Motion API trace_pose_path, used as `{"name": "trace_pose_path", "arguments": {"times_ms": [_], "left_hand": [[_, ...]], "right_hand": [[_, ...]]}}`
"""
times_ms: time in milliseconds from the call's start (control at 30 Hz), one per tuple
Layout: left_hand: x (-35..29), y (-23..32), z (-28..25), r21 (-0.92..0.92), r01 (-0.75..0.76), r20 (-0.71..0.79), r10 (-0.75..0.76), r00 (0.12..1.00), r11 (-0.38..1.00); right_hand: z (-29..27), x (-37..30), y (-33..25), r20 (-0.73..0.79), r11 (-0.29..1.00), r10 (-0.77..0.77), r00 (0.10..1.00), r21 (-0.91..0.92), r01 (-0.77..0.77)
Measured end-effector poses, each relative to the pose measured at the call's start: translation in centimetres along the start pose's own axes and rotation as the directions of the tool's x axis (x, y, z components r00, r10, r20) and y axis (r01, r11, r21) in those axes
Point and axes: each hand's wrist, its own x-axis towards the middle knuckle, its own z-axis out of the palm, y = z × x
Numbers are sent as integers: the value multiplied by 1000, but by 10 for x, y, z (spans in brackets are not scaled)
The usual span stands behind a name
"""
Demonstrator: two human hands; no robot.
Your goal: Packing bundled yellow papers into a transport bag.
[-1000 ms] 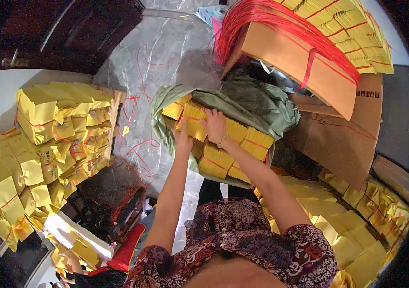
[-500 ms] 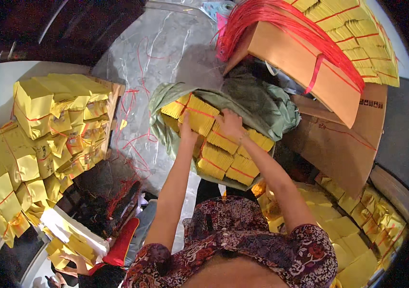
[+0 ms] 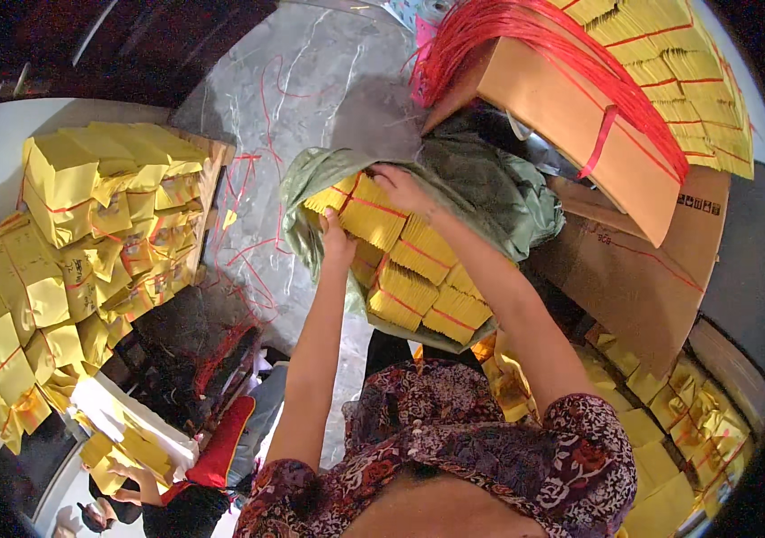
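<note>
A green woven sack stands in front of me with its mouth wide around tightly packed bundles of yellow paper, each tied with red string. At the far end of the pack lies one yellow paper bundle with crossed red strings. My left hand grips its near left side, thumb up on the edge. Over its far right edge curls my right hand, fingertips partly hidden between paper and sack. More yellow bundles sit nearer to me in the same sack.
Yellow bundles are piled at the left. At the right, red string drapes over a cardboard box, with more stacks behind. Loose red string lies on the grey floor. Another person handles yellow paper at lower left.
My right hand has moved left and away from me to the far edge of the bundle. My left hand has shifted slightly left and down along its near side.
</note>
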Motion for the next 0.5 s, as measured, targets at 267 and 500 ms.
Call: {"name": "trace_pose_path", "arguments": {"times_ms": [267,500], "left_hand": [[-15,-34,30,76,-150,122,140,983,986],[6,-23,8,211,-79,-54,92,994,974]], "right_hand": [[-44,-154,26,-149,863,120,982,-473,-177],[-38,-153,13,-161,888,223,962,-373,-268]]}}
